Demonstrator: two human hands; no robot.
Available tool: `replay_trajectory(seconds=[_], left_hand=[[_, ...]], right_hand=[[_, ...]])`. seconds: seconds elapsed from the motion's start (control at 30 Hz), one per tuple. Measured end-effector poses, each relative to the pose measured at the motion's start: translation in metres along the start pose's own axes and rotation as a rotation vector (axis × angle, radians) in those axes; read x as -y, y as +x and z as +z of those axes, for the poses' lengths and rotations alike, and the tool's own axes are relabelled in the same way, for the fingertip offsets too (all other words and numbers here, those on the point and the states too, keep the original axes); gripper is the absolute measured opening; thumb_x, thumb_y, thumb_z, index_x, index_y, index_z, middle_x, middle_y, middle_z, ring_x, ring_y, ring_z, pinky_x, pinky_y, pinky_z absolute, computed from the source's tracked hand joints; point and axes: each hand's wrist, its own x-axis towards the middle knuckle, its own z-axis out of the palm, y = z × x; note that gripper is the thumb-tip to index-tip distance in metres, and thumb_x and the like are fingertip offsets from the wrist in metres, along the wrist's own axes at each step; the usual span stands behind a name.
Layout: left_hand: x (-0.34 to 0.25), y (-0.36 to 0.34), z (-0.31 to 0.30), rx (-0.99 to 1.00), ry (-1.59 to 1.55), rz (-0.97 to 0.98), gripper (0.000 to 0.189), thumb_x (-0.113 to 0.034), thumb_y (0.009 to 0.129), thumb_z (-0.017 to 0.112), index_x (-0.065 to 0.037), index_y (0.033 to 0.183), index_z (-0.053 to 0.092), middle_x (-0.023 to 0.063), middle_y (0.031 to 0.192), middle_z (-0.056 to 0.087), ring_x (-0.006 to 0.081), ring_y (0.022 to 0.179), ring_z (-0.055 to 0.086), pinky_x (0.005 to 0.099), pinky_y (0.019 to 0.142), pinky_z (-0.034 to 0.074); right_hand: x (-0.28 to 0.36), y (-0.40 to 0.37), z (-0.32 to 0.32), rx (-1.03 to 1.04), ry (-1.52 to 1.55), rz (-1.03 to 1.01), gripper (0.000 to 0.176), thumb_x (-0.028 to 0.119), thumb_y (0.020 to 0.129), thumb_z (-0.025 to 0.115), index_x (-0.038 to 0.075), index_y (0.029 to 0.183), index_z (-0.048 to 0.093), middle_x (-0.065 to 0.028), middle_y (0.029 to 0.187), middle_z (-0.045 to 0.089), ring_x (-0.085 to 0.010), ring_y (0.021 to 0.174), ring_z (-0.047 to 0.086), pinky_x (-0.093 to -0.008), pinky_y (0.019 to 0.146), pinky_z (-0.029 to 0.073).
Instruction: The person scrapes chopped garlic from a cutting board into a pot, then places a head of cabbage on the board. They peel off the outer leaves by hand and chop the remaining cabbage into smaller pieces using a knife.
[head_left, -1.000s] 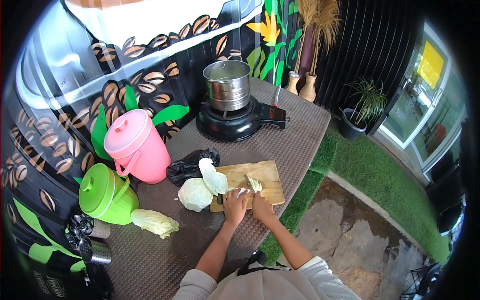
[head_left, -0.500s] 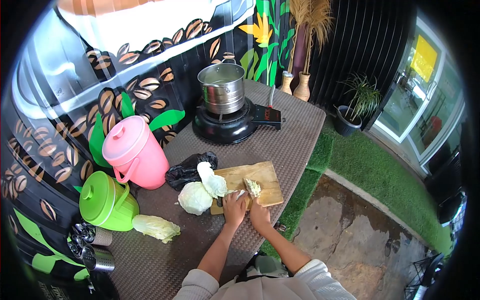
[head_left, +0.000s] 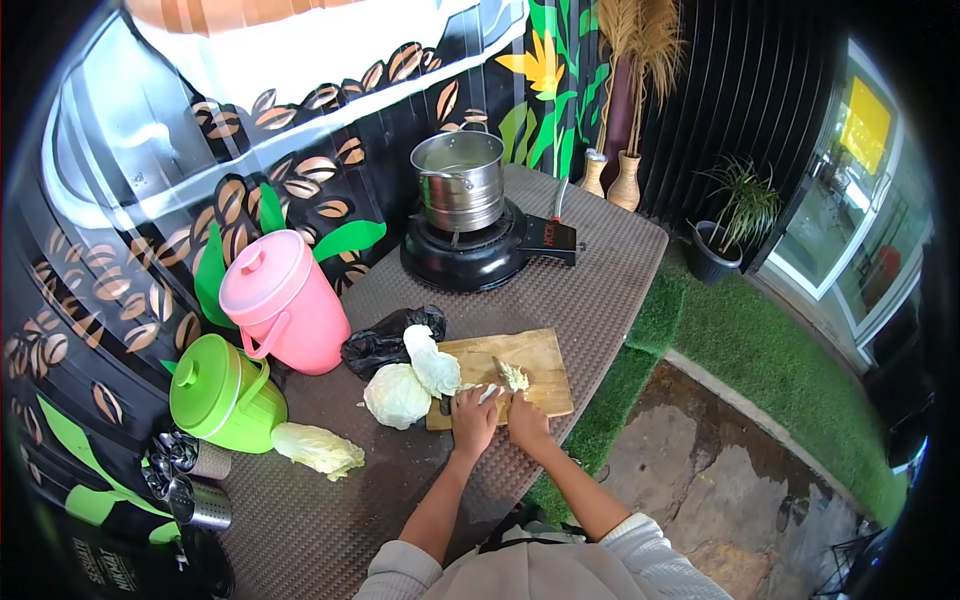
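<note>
On the wooden cutting board point(head_left: 550, 350), my left hand point(head_left: 473, 420) presses down on a small white piece of cabbage point(head_left: 487, 393), its fingers bent over it. My right hand point(head_left: 527, 422), just to the right, is closed around the handle of a knife point(head_left: 500, 368); the blade points away from me and is only partly visible. Beside the blade lies a small heap of shredded cabbage point(head_left: 515, 378). A round cabbage point(head_left: 397, 396) rests left of the board, with a loose pale leaf point(head_left: 433, 362) leaning at the board's edge.
A steel pot point(head_left: 460, 190) stands on a black gas stove point(head_left: 465, 255) at the back. To the left are a pink jug point(head_left: 290, 310), a green jug point(head_left: 215, 400), a napa cabbage point(head_left: 320, 450) and steel utensil holders point(head_left: 200, 503). A black plastic bag point(head_left: 390, 340) lies behind the cabbage.
The view has shifted slightly, so everything appears a little further right. Both hands stay at the board, and the knife blade and shreds beside it have changed position slightly.
</note>
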Motion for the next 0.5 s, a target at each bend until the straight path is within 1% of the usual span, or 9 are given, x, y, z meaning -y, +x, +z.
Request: replay_trajectory(seconds=[0.07, 0.1, 0.17, 0.2, 0.33, 0.4, 0.43, 0.5], left_hand=[[-0.001, 0.001, 0.0, -0.04, -0.031, 0.019, 0.03, -0.012, 0.084, 0.06, -0.015, 0.112, 0.068, 0.0064, 0.109, 0.061, 0.0279, 0.104, 0.052, 0.0448, 0.094, 0.038], [-0.001, 0.001, 0.001, -0.044, -0.03, 0.022, 0.03, -0.012, 0.084, 0.06, -0.015, 0.112, 0.068, 0.0064, 0.109, 0.061, 0.0279, 0.104, 0.052, 0.0448, 0.094, 0.038], [-0.002, 0.001, 0.002, -0.039, -0.042, -0.009, 0.03, -0.011, 0.083, 0.06, -0.015, 0.111, 0.069, 0.0064, 0.11, 0.061, 0.028, 0.105, 0.052, 0.0445, 0.092, 0.038], [-0.002, 0.0, 0.002, -0.039, -0.044, -0.005, 0.03, -0.011, 0.083, 0.06, -0.015, 0.111, 0.069, 0.0064, 0.11, 0.061, 0.028, 0.105, 0.052, 0.0445, 0.092, 0.038], [0.0, 0.001, 0.002, -0.038, -0.034, 0.003, 0.03, -0.011, 0.082, 0.061, -0.015, 0.111, 0.069, 0.0061, 0.111, 0.061, 0.0281, 0.105, 0.051, 0.0443, 0.092, 0.038], [0.001, -0.001, 0.002, -0.041, -0.027, 0.015, 0.031, -0.011, 0.082, 0.061, -0.015, 0.112, 0.069, 0.0061, 0.112, 0.061, 0.0283, 0.105, 0.051, 0.0443, 0.092, 0.038], [0.001, -0.001, 0.002, -0.032, -0.023, 0.019, 0.031, -0.012, 0.083, 0.061, -0.015, 0.113, 0.068, 0.0061, 0.112, 0.061, 0.0282, 0.105, 0.051, 0.0444, 0.093, 0.038], [0.002, -0.002, -0.001, -0.021, -0.024, 0.023, 0.031, -0.013, 0.084, 0.061, -0.016, 0.114, 0.068, 0.0062, 0.113, 0.061, 0.0281, 0.105, 0.051, 0.0444, 0.093, 0.038]], right_hand=[[0.002, -0.003, -0.013, 0.057, -0.049, -0.087, 0.026, 0.011, 0.089, 0.048, -0.004, 0.11, 0.045, -0.0263, 0.082, 0.067, -0.0416, 0.078, 0.068, -0.0488, 0.07, 0.055], [0.001, -0.004, -0.009, 0.053, -0.05, -0.089, 0.026, 0.011, 0.089, 0.048, -0.004, 0.11, 0.045, -0.0263, 0.082, 0.067, -0.0416, 0.078, 0.068, -0.0488, 0.07, 0.055], [0.002, -0.012, 0.01, -0.019, -0.011, 0.025, 0.026, 0.012, 0.089, 0.048, -0.004, 0.109, 0.045, -0.0265, 0.082, 0.067, -0.0421, 0.079, 0.068, -0.0489, 0.069, 0.055], [0.003, -0.016, 0.012, -0.044, 0.058, 0.055, 0.026, 0.011, 0.089, 0.048, -0.004, 0.11, 0.045, -0.0269, 0.082, 0.067, -0.0424, 0.08, 0.068, -0.0489, 0.069, 0.055], [0.0, -0.007, 0.002, 0.015, 0.063, 0.049, 0.025, 0.011, 0.089, 0.048, -0.003, 0.109, 0.045, -0.0268, 0.082, 0.067, -0.0416, 0.08, 0.068, -0.0491, 0.07, 0.055], [-0.001, -0.003, -0.004, 0.034, -0.025, -0.042, 0.022, 0.011, 0.09, 0.047, -0.002, 0.107, 0.046, -0.027, 0.082, 0.066, -0.0414, 0.081, 0.068, -0.0493, 0.071, 0.056], [0.001, -0.006, -0.004, 0.033, -0.029, -0.042, 0.022, 0.011, 0.09, 0.047, -0.002, 0.107, 0.046, -0.027, 0.082, 0.066, -0.0414, 0.081, 0.068, -0.0493, 0.071, 0.056], [0.001, -0.017, 0.001, -0.063, -0.056, -0.034, 0.02, 0.01, 0.088, 0.049, -0.002, 0.105, 0.046, -0.0265, 0.082, 0.067, -0.0413, 0.08, 0.068, -0.0489, 0.07, 0.056]])
